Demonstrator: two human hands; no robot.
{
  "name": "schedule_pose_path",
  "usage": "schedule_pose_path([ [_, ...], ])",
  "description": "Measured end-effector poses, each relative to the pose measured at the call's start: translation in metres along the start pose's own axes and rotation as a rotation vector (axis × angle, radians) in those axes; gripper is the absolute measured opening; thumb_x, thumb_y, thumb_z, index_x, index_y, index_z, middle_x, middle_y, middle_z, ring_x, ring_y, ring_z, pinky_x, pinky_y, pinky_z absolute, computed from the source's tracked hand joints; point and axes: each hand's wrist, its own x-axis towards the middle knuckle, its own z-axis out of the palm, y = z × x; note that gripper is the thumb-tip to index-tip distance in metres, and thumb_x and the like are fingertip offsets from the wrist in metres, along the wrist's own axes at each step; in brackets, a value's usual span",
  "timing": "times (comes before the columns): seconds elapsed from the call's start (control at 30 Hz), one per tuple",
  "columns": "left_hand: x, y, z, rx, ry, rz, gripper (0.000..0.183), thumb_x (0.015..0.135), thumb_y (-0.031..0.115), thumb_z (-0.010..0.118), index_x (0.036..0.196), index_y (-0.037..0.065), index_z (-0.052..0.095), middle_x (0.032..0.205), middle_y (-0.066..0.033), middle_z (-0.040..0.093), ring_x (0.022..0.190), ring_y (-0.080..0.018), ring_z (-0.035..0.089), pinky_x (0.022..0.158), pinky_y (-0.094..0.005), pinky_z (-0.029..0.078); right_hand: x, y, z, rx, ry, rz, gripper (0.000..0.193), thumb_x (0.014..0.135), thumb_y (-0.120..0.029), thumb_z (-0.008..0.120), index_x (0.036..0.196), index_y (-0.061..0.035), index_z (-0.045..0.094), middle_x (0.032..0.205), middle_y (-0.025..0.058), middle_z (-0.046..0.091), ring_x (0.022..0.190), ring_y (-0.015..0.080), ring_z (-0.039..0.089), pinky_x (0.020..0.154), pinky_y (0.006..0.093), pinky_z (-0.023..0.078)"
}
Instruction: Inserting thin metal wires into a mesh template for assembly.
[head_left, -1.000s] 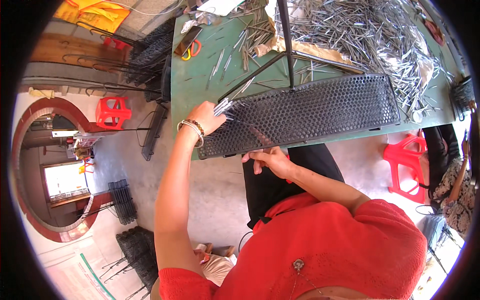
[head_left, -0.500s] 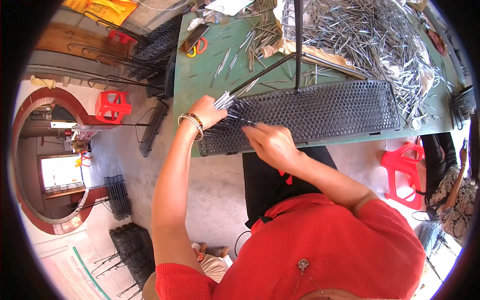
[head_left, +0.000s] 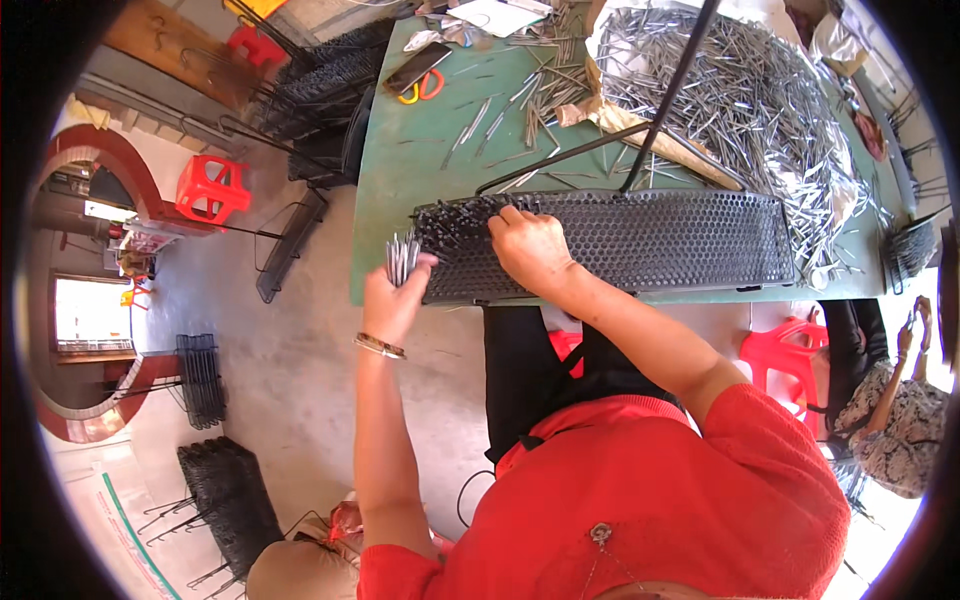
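- One black perforated rack lies under the right hand's fingers and stretches well to their right; its left end is just beside the left hand's fingers.
- One bundle of metal rods, too tight to count, stands nearly upright in the left hand, whose fingers are closed round it, thumb toward the rack.
- The right hand bends its fingers down over the rack; their tips are hidden, so I cannot tell how far they are closed or whether they hold a rod.
- Many dark-topped pins, too crowded to count, stand in the rack's holes, mostly left of the right fingers.
- One green worktop spreads beyond both hands' fingers.
- One heap of loose rods, past counting, lies beyond and right of the right fingers.
- One dark smartphone and one pair of scissors, handles orange and yellow, lie well beyond the left fingers.
- Two red stools stand on the floor: one left stool, one right stool, both well apart from the fingers.
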Motion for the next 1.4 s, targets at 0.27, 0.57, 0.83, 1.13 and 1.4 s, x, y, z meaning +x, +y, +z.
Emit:
schedule_pose_path([
  [0.27,-0.045,-0.028,0.02,-0.346,0.04,-0.239,0.013,0.087,0.012,0.061,0.094,0.004,0.067,0.055,0.0086,0.041,0.041,-0.0003,0.03,0.037,-0.02,0.021,0.01,0.001,-0.016,0.306,0.011,0.055,0.014,0.079,-0.014,0.064,0.09,-0.0054,0.065,0.076,0.0105,0.059,0.067,0.0312,0.061,0.059,0.04,0.05],
  [0.57,-0.063,-0.021,0.032,-0.721,0.063,-0.283,0.021,0.091,0.019,0.057,0.102,0.003,0.065,0.062,0.0039,0.05,0.043,-0.0016,0.035,0.038,-0.019,0.024,0.042,-0.021,-0.078,0.808,0.13,0.274,0.013,0.075,-0.009,0.065,0.082,0.0017,0.063,0.062,0.0075,0.059,0.055,0.0126,0.056,0.052,0.0277,0.046],
  [0.83,-0.07,-0.016,0.052,-0.938,-0.21,-0.258,0.026,0.093,0.022,0.057,0.102,-0.001,0.063,0.075,-0.004,0.061,0.045,-0.0024,0.039,0.038,-0.0182,0.027,0.014,-0.033,-0.078,1.041,-0.664,0.325,0.021,0.082,-0.016,0.065,0.09,0.003,0.069,0.073,0.0069,0.066,0.057,0.0085,0.054,0.051,0.0254,0.044],
  [1.13,-0.078,-0.026,0.065,-0.959,-0.244,-0.312,0.024,0.093,0.022,0.057,0.097,-0.001,0.061,0.07,-0.004,0.058,0.044,-0.0038,0.039,0.037,-0.0192,0.027,0.062,0.008,-0.047,-0.012,-0.197,-0.355,0.014,0.07,-0.017,0.072,0.081,-0.0083,0.069,0.097,0.0085,0.053,0.084,0.0245,0.056,0.072,0.0376,0.047],
  [1.4,-0.087,-0.039,0.064,-0.952,-0.261,-0.334,0.025,0.093,0.023,0.057,0.099,-0.001,0.062,0.071,-0.0034,0.058,0.047,-0.0026,0.039,0.039,-0.0179,0.028,0.074,0.006,-0.042,-0.147,-0.381,-0.304,0.013,0.063,-0.022,0.072,0.072,-0.0128,0.071,0.107,0.0049,0.054,0.103,0.0246,0.048,0.085,0.0393,0.04],
])
